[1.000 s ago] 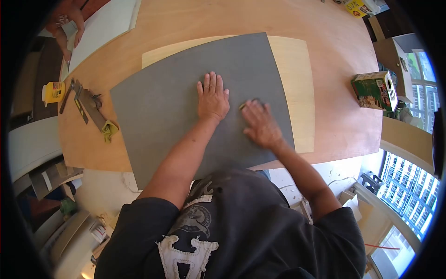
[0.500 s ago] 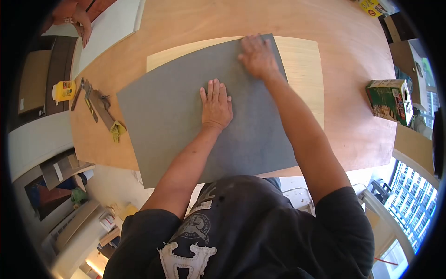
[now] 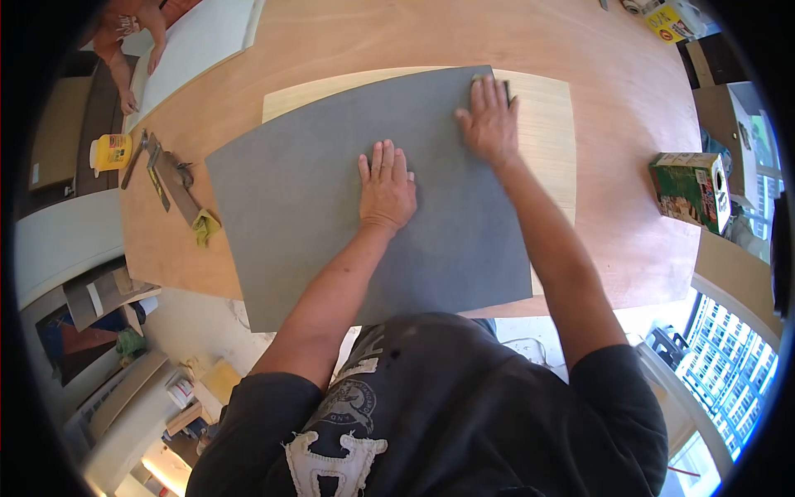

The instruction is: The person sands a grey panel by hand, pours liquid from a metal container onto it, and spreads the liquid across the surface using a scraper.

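Note:
A large grey sheet (image 3: 331, 248) with a curved far edge lies over a pale wood-grain sheet (image 3: 542, 141). My left hand (image 3: 387, 186) rests flat near the middle of the grey sheet, fingers stretched out and holding nothing. At its far right corner, my right hand (image 3: 492, 120) lies over a small dark pad (image 3: 508, 86). Only bits of that pad show past the fingertips, so its exact kind is hidden. The fingers of this hand point away from me, across the sheet's right edge.
The wooden table (image 3: 621, 240) carries a yellow tub (image 3: 111, 153), a hammer (image 3: 132, 159), several other tools and a yellowish rag (image 3: 204, 225) at left. A green can (image 3: 689, 189) stands at right. Another person's arms (image 3: 116, 62) rest near a white board (image 3: 195, 54) at far left.
My right hand has slid right and slightly nearer along the grey sheet's corner, exposing bits of the dark pad. My left hand stays put. The other person's arms have moved.

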A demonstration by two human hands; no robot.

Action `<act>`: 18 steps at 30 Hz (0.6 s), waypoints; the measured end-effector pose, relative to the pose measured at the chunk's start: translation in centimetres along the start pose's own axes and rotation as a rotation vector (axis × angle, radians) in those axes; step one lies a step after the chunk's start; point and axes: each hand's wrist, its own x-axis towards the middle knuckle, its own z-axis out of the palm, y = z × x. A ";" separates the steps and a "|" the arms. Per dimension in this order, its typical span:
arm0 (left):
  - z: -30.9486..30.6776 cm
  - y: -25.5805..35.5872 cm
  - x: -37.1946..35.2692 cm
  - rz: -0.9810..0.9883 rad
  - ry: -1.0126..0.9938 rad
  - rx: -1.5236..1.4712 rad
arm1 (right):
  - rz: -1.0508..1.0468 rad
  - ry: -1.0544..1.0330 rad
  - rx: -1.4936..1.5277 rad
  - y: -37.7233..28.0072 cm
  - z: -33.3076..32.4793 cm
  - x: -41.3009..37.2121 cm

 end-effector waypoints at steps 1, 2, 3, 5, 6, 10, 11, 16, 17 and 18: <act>0.2 -0.1 0.0 0.006 0.012 0.005 | -0.066 -0.024 -0.007 -1.4 -1.1 -2.8; 0.3 -0.2 -0.3 0.010 0.020 0.011 | -0.132 -0.052 -0.011 -3.0 -2.3 -6.2; 0.1 -0.2 -0.4 0.010 0.019 0.007 | -0.205 -0.157 0.023 -4.7 -4.0 -9.8; -0.4 0.1 -0.1 0.009 0.022 -0.006 | -0.363 -0.328 0.108 -6.8 -6.6 -17.2; -0.3 0.1 -0.2 0.011 0.029 0.002 | -0.449 -0.391 0.158 -7.3 -6.8 -20.2; -0.4 0.5 0.5 0.005 0.033 0.041 | -0.338 -0.407 0.198 -3.2 -6.8 -23.6; -0.6 0.8 1.2 -0.004 0.029 0.053 | -0.207 -0.372 0.136 -2.1 -7.7 -22.2; 0.6 5.7 8.9 0.002 -0.065 -0.067 | 0.064 -0.085 -0.049 5.4 -4.2 -17.4; 0.7 6.2 9.8 0.042 -0.078 -0.123 | 0.096 -0.068 -0.058 6.5 -4.0 -16.8; 0.6 6.0 9.6 0.094 -0.060 -0.156 | 0.097 -0.058 -0.061 7.1 -3.9 -16.6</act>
